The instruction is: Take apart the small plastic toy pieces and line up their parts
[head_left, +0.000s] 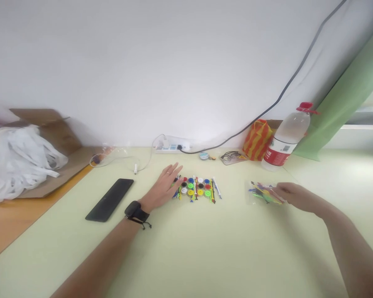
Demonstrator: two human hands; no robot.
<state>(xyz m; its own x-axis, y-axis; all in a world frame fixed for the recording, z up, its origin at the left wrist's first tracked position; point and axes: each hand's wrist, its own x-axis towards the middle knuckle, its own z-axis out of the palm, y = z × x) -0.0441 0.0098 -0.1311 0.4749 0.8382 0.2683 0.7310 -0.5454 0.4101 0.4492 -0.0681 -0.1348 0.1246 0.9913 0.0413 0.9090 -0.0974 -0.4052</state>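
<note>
At centre, the left hand [162, 186], loosely spread, overlaps the left end of coloured discs and sticks [200, 186]. Centre right, the right hand [294, 195] pinches a plastic bag [265, 193].

My view is bright, with a pale glow across the middle of the wall [186, 82]. The bench [205, 256] whitens at far right, beside the green curtain [345, 91], and I see a soft shadow below the right hand [288, 193]. Wide-angle stretch tilts the bottle [287, 134] outward. The clear packet [264, 193] looks soft to me; the white bundle [21, 157] smears towards the edge.
</note>
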